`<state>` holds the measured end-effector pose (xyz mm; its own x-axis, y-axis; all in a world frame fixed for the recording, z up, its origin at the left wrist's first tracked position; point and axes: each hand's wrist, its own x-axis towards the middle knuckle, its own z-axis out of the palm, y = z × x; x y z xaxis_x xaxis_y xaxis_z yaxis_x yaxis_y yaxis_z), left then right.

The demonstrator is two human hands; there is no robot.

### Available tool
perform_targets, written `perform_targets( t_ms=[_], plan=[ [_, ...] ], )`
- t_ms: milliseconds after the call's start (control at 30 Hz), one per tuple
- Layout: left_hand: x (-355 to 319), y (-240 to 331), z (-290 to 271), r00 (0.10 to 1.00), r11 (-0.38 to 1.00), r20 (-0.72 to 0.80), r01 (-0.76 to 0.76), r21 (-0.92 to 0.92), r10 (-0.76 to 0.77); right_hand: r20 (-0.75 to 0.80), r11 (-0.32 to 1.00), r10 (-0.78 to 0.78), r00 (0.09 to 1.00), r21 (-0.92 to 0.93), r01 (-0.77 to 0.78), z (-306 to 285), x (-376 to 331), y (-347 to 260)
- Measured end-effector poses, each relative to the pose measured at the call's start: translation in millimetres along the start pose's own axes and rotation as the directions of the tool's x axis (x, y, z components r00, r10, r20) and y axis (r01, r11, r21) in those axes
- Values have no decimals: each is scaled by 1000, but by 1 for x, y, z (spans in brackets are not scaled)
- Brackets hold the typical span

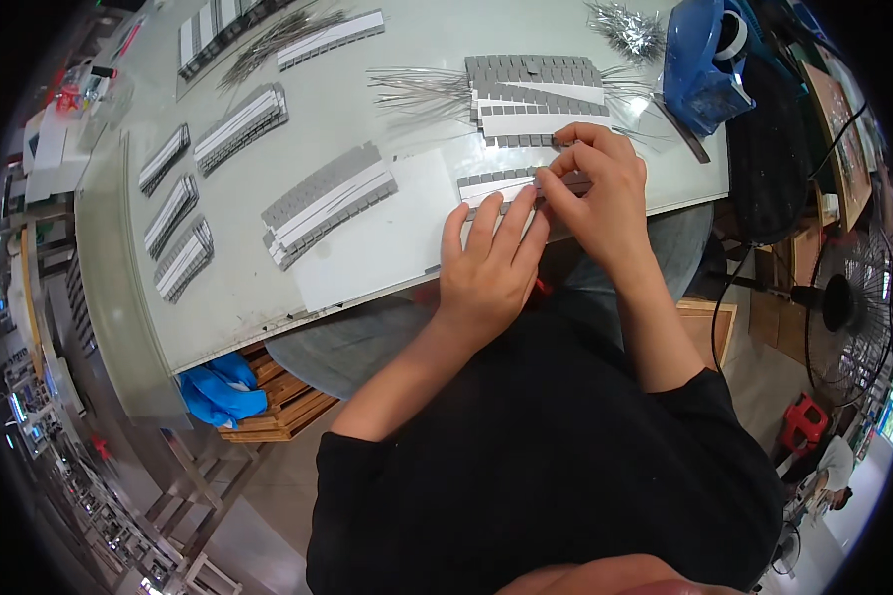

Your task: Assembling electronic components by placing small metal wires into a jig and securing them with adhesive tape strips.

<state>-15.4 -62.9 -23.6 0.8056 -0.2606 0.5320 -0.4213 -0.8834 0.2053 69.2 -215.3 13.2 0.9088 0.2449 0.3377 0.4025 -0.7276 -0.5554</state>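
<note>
Both hands work at the near edge of the pale green table, on a short strip of grey pads with a white band that lies just inside that edge. The left hand rests flat with its fingers together and stretched forward, the fingertips pressing on the strip's near side, holding nothing. The right hand curls over the strip's right end, thumb and forefinger pinched together on it; what lies between the fingertips is too small to tell. Just beyond the strip, farther from the table edge, lies a stack of similar grey-and-white strips with thin metal wires fanning out to its left, so room past the hands is tight. To the strip's left a white sheet gives a bare patch reaching to the table edge, and beyond it sits a longer bundle of strips, well apart from the hands. To the strip's right, a blue tape dispenser stands near the table's right edge, with a narrow bare band of table between it and the right hand.
</note>
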Motion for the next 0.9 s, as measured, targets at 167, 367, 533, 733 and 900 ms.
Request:
perform_targets(
  t_ms=[167,367,533,733,900],
  plan=[
    [3,3,-5,1000,1000,15,9,-8,-9,-36,999,3,999,-54,-5,-2,-4,6],
    [3,2,-6,999,1000,43,5,3,-6,-47,998,21,999,-58,-24,0,-7,7],
    [3,3,-6,999,1000,38,16,-4,-16,-39,999,9,999,-40,-11,-2,-10,10],
    [5,4,-8,999,1000,47,5,-2,-5,-47,999,34,998,-27,-35,-1,-13,10],
    [4,5,-9,998,1000,61,20,-7,-20,-53,999,34,998,-5,-34,-1,-13,9]
  ],
)
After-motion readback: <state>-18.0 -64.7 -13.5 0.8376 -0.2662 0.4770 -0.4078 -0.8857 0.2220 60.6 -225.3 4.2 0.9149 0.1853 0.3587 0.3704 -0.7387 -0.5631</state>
